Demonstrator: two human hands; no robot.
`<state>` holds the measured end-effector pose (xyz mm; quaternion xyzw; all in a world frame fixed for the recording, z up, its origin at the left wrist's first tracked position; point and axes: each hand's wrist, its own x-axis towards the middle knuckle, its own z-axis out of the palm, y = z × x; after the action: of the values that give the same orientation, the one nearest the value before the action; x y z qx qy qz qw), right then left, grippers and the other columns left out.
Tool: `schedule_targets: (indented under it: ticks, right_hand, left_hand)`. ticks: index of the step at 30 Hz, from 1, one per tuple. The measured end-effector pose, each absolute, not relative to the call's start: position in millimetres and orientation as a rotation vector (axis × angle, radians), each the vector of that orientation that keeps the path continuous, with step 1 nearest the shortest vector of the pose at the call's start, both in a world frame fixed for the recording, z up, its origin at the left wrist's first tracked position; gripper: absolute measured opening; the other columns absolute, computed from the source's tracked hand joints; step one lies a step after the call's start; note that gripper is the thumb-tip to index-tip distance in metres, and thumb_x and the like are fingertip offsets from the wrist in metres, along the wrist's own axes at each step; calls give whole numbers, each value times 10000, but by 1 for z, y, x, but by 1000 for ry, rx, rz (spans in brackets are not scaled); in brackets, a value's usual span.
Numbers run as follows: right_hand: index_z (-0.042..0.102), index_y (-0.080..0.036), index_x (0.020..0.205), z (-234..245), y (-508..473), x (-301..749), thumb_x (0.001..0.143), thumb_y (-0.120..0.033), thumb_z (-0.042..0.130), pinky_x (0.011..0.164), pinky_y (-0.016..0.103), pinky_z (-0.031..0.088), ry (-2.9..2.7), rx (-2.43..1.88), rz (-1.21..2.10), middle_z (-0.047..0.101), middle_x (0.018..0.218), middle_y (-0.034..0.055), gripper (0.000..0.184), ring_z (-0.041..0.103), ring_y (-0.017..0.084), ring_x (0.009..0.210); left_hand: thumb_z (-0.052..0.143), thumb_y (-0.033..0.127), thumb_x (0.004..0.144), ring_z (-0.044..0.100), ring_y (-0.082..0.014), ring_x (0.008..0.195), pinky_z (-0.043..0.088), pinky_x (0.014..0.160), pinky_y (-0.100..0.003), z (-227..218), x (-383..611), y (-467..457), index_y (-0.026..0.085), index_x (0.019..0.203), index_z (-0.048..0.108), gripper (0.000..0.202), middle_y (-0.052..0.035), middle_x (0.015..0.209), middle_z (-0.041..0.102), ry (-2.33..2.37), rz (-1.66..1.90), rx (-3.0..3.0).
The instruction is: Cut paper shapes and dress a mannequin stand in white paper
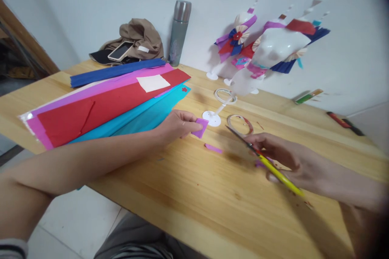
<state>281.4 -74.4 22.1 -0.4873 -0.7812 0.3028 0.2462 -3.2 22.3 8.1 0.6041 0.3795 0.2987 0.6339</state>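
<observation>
My left hand pinches a small purple paper piece just above the wooden table. My right hand grips yellow-handled scissors, blades pointing left toward the purple piece, a short gap between them. A purple paper scrap lies on the table below the held piece. Another small purple bit sits under the right hand.
Stacked sheets of red, pink, cyan and blue paper lie at the left. Two tape rolls and white mannequin busts dressed in coloured paper stand behind. A steel flask, phone on a cloth, glue stick sit by the wall.
</observation>
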Motion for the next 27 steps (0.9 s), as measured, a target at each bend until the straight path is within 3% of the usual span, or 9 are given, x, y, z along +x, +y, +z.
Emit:
schedule_targets:
  ticks: [2, 4, 6, 9, 11, 19, 24, 27]
  right_hand:
    - [668, -297, 1178, 23, -76, 278, 850, -454, 793, 583, 304, 606, -2110, -1353, 888, 731, 975, 94, 385, 728, 237, 790]
    - [649, -277, 1134, 25, -78, 267, 827, -474, 788, 606, 326, 605, -2087, -1383, 797, 712, 962, 86, 391, 717, 255, 824]
    - [635, -258, 1052, 28, -81, 252, 807, -468, 771, 595, 343, 585, -2107, -1456, 715, 688, 906, 56, 350, 674, 239, 760]
    - [621, -245, 953, 33, -83, 232, 754, -441, 806, 534, 323, 524, -2155, -1510, 587, 624, 765, -1, 335, 598, 198, 623]
    - [632, -248, 943, 34, -83, 226, 739, -417, 827, 522, 319, 508, -2193, -1502, 536, 617, 745, -7, 329, 587, 195, 603]
    - [714, -260, 1288, 27, -83, 225, 840, -389, 799, 564, 334, 525, -2243, -1343, 412, 632, 797, 13, 474, 572, 177, 616]
    - [726, -300, 1317, 27, -83, 227, 864, -341, 789, 545, 308, 499, -2246, -1256, 386, 603, 760, -4, 460, 547, 165, 612]
    - [727, -257, 1334, 30, -85, 227, 853, -253, 788, 542, 298, 488, -2250, -1306, 398, 577, 738, -8, 485, 533, 154, 604]
  left_hand:
    - [697, 252, 717, 314, -63, 472, 236, 484, -228, 7, -2, 21, 177, 492, 577, 265, 61, 421, 373, 863, 652, 1378]
    - [719, 258, 712, 335, -62, 472, 237, 480, -228, 6, -1, 19, 170, 551, 661, 193, 63, 434, 413, 849, 631, 1388]
    - [747, 265, 707, 443, -77, 507, 298, 501, -223, 5, 0, 17, 166, 625, 729, 129, 46, 493, 528, 807, 632, 1386]
    - [788, 287, 705, 660, -152, 703, 469, 646, -251, 5, 0, 15, 165, 687, 770, 124, -10, 676, 714, 690, 617, 1380]
    - [803, 292, 706, 704, -182, 786, 516, 729, -272, 4, -1, 15, 162, 686, 775, 134, -33, 742, 758, 650, 586, 1407]
    - [844, 304, 707, 689, -182, 729, 482, 603, -233, -1, -1, 17, 156, 653, 765, 176, -31, 681, 741, 710, 557, 1494]
    - [835, 315, 713, 676, -171, 703, 441, 560, -218, -3, 0, 17, 162, 647, 769, 179, -23, 642, 717, 727, 541, 1502]
    - [834, 328, 708, 677, -178, 712, 435, 557, -221, -4, -1, 17, 163, 640, 773, 189, -30, 643, 721, 730, 540, 1504]
